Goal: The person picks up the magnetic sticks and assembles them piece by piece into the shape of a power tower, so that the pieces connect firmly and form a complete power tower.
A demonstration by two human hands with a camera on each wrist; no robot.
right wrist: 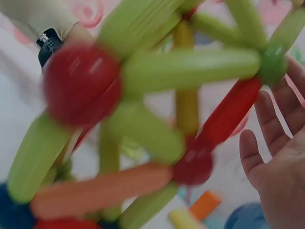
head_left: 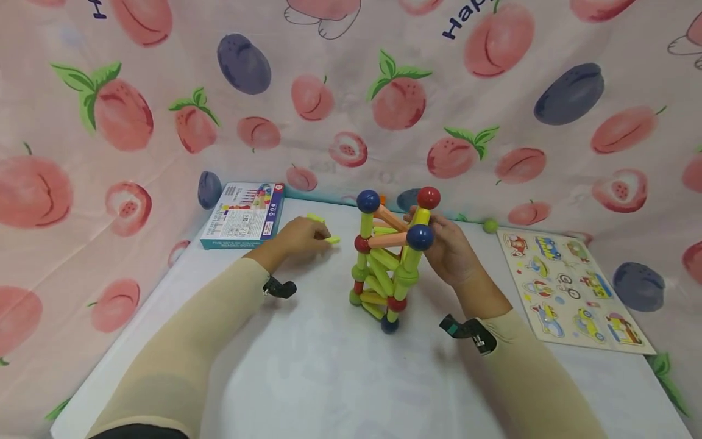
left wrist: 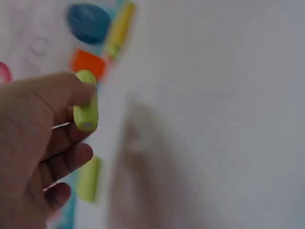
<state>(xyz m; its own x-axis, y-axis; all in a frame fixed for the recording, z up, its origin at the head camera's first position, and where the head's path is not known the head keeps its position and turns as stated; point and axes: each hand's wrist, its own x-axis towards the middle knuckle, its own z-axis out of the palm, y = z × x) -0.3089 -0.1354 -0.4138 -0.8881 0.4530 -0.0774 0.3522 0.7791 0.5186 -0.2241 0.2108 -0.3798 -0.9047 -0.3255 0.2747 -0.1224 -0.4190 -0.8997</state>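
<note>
My left hand [head_left: 300, 236] pinches a short yellow-green rod [left wrist: 86, 112] between thumb and forefinger, left of a tower. A second yellow-green rod [head_left: 315, 217] lies on the table just beyond that hand. The tower [head_left: 382, 271] stands upright, built of yellow-green, orange, red and yellow toy rods joined by balls. Blue balls [head_left: 420, 237] and a red ball [head_left: 429, 197] top it. My right hand [head_left: 452, 250] is at the tower's right side, partly hidden behind it. In the right wrist view its fingers [right wrist: 271, 121] are extended near a green ball [right wrist: 273, 64].
A boxed toy set [head_left: 244, 213] lies at the back left of the white table [head_left: 307, 372]. At the right lies a picture board [head_left: 570, 289], with a loose green ball [head_left: 490, 225] by its corner. A fruit-printed cloth [head_left: 351, 79] hangs behind.
</note>
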